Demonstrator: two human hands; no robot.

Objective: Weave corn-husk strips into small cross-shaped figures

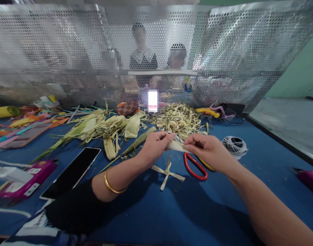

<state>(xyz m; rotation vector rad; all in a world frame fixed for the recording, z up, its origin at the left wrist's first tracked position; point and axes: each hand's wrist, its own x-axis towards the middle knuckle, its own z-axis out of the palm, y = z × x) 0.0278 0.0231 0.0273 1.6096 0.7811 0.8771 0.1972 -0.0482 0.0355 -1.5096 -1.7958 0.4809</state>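
Observation:
Between my hands stretches a pale strip of corn husk (177,146). My left hand (158,145) pinches its left end, thumb against fingers. At the other end, my right hand (204,147) grips it in the same closed way. On the blue table just below lies a small cross-shaped piece made of husk strips (167,172). Scissors (194,168) with red and yellow handle loops rest under and beside my right hand; their blades are mostly hidden behind the hands and strip.
Whole corn husks (95,126) and a heap of husk scraps (180,118) lie behind my hands. A dark phone (71,172) and a magenta power strip (30,179) are at left. White thread (234,146) sits right. A perforated metal screen (69,54) stands behind, people beyond it.

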